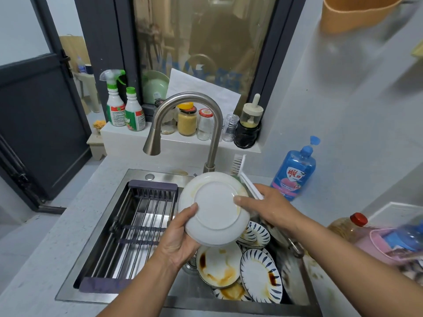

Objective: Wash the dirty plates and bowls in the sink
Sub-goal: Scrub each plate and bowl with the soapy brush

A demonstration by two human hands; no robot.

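Note:
I hold a white plate point(214, 208) above the steel sink point(146, 177), its underside turned toward me, with brown smears near its rim. My left hand point(180, 239) grips its lower left edge, thumb on the underside. My right hand point(265, 207) holds the right edge, thumb on the underside and fingers hidden behind the plate. Below, in the sink's right half, lie several dirty dishes: a white plate with brown sauce stains point(218, 266) and blue-striped plates point(261, 274). The faucet point(183, 117) arches over the sink; no water runs from it.
A sliding drying rack point(137, 227) spans the sink's left half. A blue dish soap bottle point(295, 172) stands on the counter at right, a brush point(239, 165) behind the plate. Spray bottles point(115, 104) and jars point(187, 118) line the window ledge. A pink basin point(377, 243) sits far right.

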